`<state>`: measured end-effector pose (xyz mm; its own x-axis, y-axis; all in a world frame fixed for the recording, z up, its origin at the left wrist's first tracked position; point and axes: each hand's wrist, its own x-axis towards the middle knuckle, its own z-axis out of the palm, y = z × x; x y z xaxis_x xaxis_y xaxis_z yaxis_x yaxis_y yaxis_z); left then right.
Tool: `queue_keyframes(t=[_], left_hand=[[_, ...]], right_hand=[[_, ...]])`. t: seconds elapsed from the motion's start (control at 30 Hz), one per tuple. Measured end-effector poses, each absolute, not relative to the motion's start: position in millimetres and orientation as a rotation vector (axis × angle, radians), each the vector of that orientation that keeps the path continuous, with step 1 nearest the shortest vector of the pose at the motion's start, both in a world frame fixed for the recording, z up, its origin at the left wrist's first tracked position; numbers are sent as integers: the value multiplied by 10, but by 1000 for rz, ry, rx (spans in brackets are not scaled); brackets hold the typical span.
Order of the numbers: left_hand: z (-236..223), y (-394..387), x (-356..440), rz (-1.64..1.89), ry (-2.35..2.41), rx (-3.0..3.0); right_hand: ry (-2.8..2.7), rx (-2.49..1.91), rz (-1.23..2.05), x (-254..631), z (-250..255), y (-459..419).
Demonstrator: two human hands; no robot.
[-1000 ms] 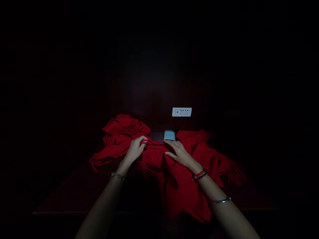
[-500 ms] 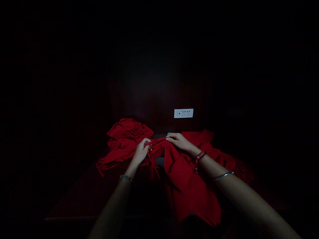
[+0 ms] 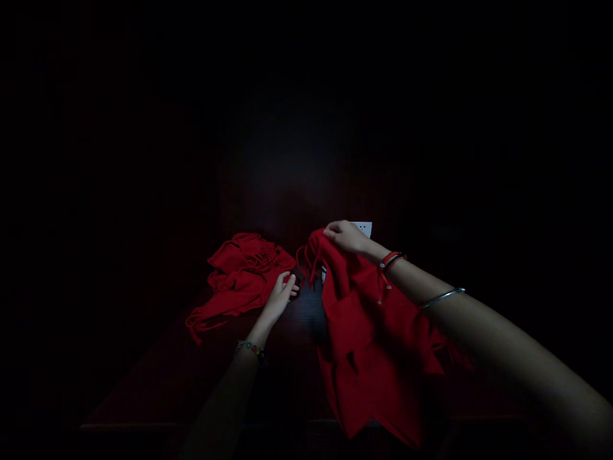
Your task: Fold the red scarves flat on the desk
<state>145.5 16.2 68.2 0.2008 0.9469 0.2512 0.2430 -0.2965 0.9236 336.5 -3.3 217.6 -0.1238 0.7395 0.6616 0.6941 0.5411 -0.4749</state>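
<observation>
My right hand (image 3: 345, 235) pinches the top of a red fringed scarf (image 3: 352, 319) and holds it raised. The cloth hangs in folds, with its lower end over the table's front edge. Loose fringe dangles to the left of the fingers. My left hand (image 3: 281, 295) holds nothing, its fingers slightly apart. It is close beside a crumpled red fringed cloth (image 3: 239, 275) lying at the left. More red fabric lies at the right, partly behind the raised scarf; whether it is the same piece I cannot tell.
Below is a dark reddish table (image 3: 158, 383) with a front edge. Between the two red cloths shows a grey ribbed surface (image 3: 302, 310). A white wall socket (image 3: 364, 229) is partly behind my right hand. The surroundings are very dark.
My left hand has let go of the scarf's fringe and sits slightly lower. My right hand has lifted the scarf's end up, away from the left hand, uncovering the grey surface.
</observation>
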Motion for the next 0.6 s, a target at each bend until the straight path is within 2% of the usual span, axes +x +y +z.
queue_keyframes(t=[0.1, 0.23, 0.37, 0.6], left_hand=[[704, 49, 1514, 1017, 1065, 1609], [611, 21, 1580, 1102, 942, 1629], [533, 155, 1550, 1196, 1055, 1567], [669, 231, 1258, 1254, 1008, 1354]], right_hand=[[-2019, -1284, -1, 3314, 2122, -2], [-1801, -1221, 10, 3311, 2066, 30], [-1707, -1182, 117, 3395, 2066, 79], [-1330, -1010, 42, 3847, 2247, 169]])
